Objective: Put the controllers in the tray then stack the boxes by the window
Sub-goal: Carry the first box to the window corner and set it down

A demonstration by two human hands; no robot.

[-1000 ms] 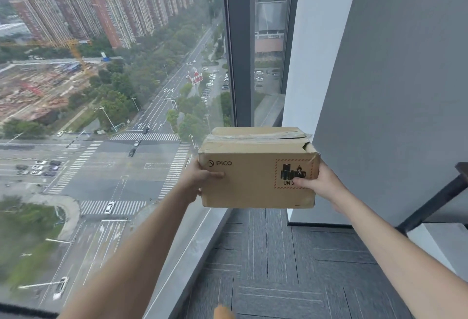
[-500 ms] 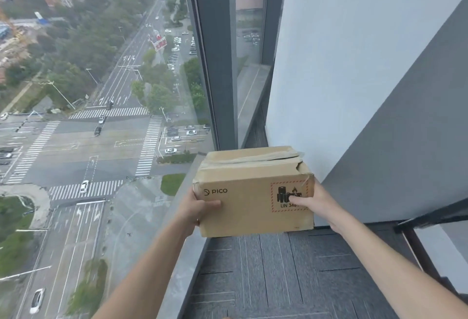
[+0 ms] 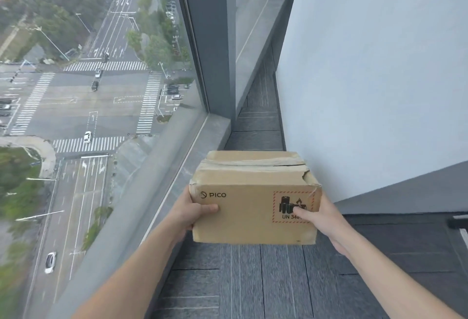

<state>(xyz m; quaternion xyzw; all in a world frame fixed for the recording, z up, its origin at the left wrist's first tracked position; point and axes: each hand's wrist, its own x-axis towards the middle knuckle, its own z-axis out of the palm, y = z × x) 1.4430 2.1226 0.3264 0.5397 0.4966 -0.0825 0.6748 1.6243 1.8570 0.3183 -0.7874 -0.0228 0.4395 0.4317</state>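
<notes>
Two hands carry one cardboard box in front of you, above the grey carpet tiles that run along the window. Your left hand grips the box's left end, thumb laid across the near face below the printed PICO mark, the other fingers hidden behind the cardboard. Your right hand grips the right end, its thumb lying on the red-bordered battery label printed on the near face. The box is level, its taped top flaps crumpled and torn at the right corner. It hangs just right of the grey window sill and left of the white wall; whether its underside touches the floor you cannot tell from this angle. Far beyond the box, the carpet narrows into a slot between the dark window post and the wall. Through the glass on the left lies a street crossing with cars, far below.
</notes>
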